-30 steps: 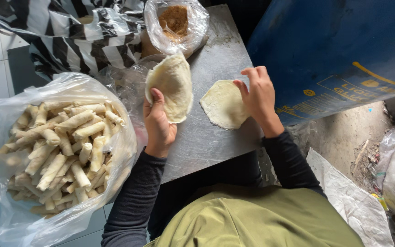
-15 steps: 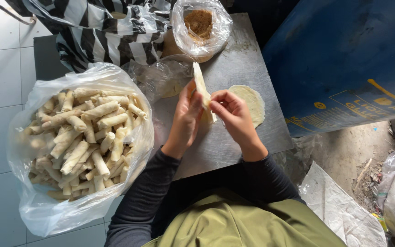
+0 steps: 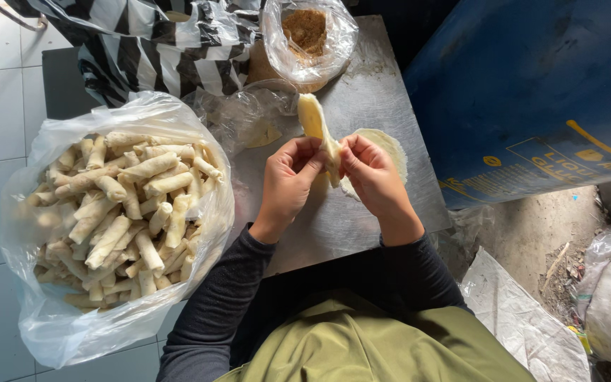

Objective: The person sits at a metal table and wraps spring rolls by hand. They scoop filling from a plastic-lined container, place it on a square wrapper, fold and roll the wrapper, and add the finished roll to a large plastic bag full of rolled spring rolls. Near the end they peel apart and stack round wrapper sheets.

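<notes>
Fingers of our left hand (image 3: 288, 180) and right hand (image 3: 370, 173) pinch the lower end of a folded wrapper (image 3: 317, 131) at frame centre, above the metal table (image 3: 383, 92). We judge it thin, limp and tearable, best held gently by its edges.

Soft, even daylight fills the scene, bright without harsh shadows. The steel bench (image 3: 383, 85) beyond the hands (image 3: 334, 177) carries a dull, diffuse sheen, and the clear plastic bag (image 3: 51, 325) left of them shows small white glints along its folds. Only faint shadow lies under the hands. Focus is sharp at the centre; the far corners look slightly softer and stretched.
</notes>
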Demonstrator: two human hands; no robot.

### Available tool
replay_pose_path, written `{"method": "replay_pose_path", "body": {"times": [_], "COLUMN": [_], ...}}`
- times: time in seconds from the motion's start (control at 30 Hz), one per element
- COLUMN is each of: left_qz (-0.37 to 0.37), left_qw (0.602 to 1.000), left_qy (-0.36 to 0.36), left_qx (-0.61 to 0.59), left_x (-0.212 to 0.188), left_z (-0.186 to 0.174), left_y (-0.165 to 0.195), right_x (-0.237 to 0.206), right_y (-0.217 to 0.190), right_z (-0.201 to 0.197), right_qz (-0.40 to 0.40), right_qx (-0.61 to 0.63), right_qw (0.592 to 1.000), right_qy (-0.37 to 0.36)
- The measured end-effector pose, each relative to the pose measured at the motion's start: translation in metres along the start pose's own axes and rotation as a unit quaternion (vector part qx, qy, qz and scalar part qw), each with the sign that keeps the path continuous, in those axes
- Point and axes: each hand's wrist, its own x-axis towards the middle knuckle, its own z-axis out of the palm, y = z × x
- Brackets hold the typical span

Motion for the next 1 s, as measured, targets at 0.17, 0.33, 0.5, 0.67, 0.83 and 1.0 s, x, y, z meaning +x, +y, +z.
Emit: {"method": "replay_pose_path", "body": {"times": [0.17, 0.33, 0.5, 0.67, 0.83, 1.0], "left_qz": [-0.015, 0.013, 0.023, 0.024, 0.003, 0.062], "left_qw": [0.998, 1.000, 0.998, 0.999, 0.997, 0.993], "left_qy": [0.003, -0.003, -0.015, -0.009, 0.027, 0.071], "left_qx": [-0.069, -0.019, -0.053, -0.038, 0.075, 0.073], "left_x": [0.002, 0.000, 0.000, 0.001, 0.003, 0.003], "left_z": [0.000, -0.001, -0.008, -0.009, -0.005, -0.004], "left_y": [-0.002, -0.007, -0.010, -0.003, 0.008, 0.009], "right_x": [0.007, 0.003, 0.008, 0.012, 0.005, 0.014], "right_y": [-0.006, -0.010, -0.015, -0.008, 0.010, 0.007], "right_z": [0.002, 0.015, 0.014, 0.017, 0.028, 0.023], "right_qz": [0.028, -0.041, -0.093, -0.104, -0.089, -0.019], "right_qx": [0.085, 0.010, -0.199, -0.167, -0.200, 0.117], "right_qw": [0.996, 0.999, 0.973, 0.980, 0.975, 0.992], "right_qy": [-0.006, 0.007, 0.074, 0.041, 0.033, 0.053]}}
